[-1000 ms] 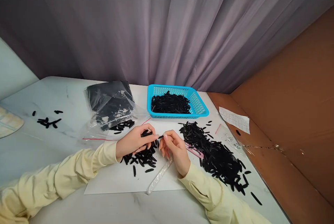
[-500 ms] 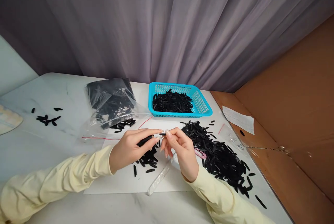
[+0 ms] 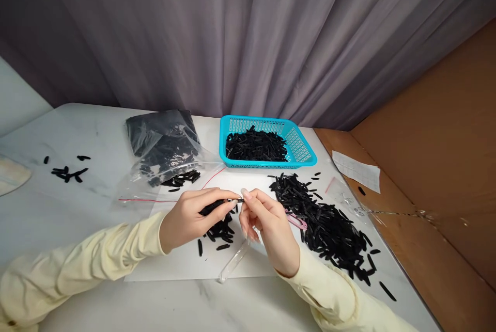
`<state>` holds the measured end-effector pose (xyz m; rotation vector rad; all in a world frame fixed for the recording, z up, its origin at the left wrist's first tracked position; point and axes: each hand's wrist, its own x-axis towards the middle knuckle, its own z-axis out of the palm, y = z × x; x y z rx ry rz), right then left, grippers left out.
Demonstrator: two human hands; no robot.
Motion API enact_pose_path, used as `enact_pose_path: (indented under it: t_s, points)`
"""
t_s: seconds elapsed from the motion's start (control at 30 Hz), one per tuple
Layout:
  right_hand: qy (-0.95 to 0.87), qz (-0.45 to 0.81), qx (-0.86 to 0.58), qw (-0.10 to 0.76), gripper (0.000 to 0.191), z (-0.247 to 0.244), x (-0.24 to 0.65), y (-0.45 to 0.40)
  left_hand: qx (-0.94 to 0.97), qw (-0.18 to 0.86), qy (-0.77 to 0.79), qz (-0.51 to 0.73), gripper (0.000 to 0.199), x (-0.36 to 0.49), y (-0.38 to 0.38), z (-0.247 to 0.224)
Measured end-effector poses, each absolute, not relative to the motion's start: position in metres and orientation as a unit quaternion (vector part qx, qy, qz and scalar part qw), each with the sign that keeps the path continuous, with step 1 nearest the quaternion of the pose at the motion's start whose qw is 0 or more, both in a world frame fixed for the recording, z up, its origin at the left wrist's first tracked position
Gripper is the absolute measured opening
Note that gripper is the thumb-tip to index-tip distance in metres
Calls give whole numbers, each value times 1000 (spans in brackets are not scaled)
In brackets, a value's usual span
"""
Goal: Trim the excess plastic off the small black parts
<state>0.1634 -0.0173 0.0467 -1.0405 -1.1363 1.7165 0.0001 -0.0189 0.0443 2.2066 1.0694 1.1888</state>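
My left hand [image 3: 189, 221] pinches the left end of a slim black strip-like piece [image 3: 241, 200] between thumb and forefinger. At its right end, the thumb and forefinger of my right hand [image 3: 276, 228] are closed on the same piece. Under the fingers lies a small heap of black pieces [image 3: 221, 230], partly hidden by my left hand. A clear plastic strip [image 3: 233, 264] runs out below my right hand; whether the hand touches it I cannot tell. A pink loop-shaped item [image 3: 297, 221] shows just right of that hand, partly covered.
A blue basket [image 3: 267, 163] of black pieces stands at the back. Left of it lies a clear zip bag [image 3: 165, 141] with black contents. A large black pile [image 3: 329, 228] spreads on the right, near a cardboard wall [image 3: 434, 141]. More pieces [image 3: 70, 174] lie far left.
My left fingertips have come together on the black piece, closer to my right fingers. The whole view has tipped slightly, so things sit a little higher in the picture.
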Motion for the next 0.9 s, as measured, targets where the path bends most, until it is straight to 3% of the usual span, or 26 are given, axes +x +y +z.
enact_pose_path:
  t_s: [0.37,0.57,0.67,0.9]
  points:
    - [-459,661,-386,451,26,51,163,-16,796,178,376,440,26,5,-24,36]
    - [-407,709,-393,420,23,49,166,-9,816,151,369,418,20,3,-22,36]
    - [-393,727,-404,393,24,47,170,-4,775,224,432,404,17,1,-18,43]
    - [-394,757,-371,366,38,43,171,1,602,537,517,286,27,5,-15,54]
